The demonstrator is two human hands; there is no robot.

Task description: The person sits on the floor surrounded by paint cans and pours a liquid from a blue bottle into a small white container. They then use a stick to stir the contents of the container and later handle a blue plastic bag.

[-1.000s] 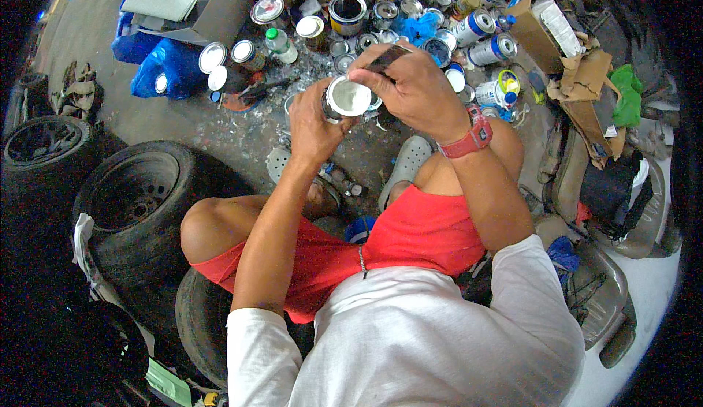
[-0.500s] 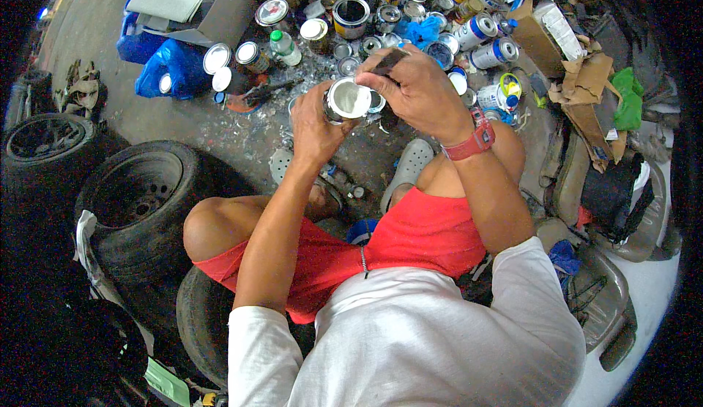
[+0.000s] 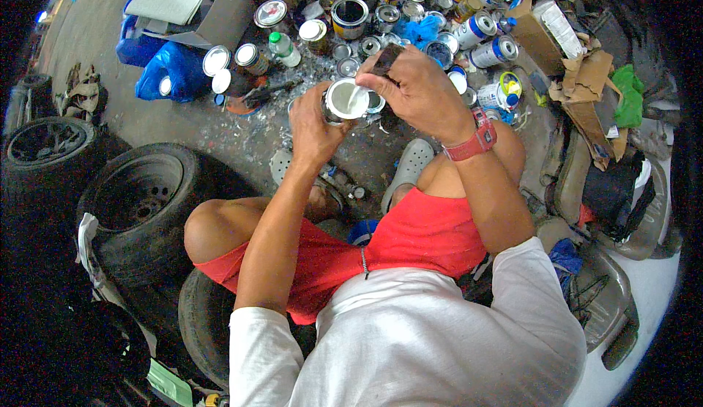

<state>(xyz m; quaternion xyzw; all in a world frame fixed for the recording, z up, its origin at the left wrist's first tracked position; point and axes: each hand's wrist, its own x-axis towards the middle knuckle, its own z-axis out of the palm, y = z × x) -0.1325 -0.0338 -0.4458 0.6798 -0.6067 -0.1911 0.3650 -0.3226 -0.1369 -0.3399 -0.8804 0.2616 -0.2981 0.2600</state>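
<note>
My left hand is wrapped round the side of a small open tin can that holds white paint or a similar white, creamy substance. Above its rim, my right hand is closed on a flat stirring tool with a dark, wide upper end. The tool's lower part, coated white, reaches down into the can and leans against the inside near the right edge. My right fingers partly hide the tool's middle, so its exact kind cannot be made out. A red watch is on my right wrist.
Many paint cans crowd the floor ahead, with a green-capped bottle and a blue bag to the left. Tyres stand at my left. Torn cardboard and grey plastic chairs are at the right.
The tool's white-coated lower part now shows inside the can, and its dark end has tilted slightly. My left hand keeps the can in nearly the same place.
</note>
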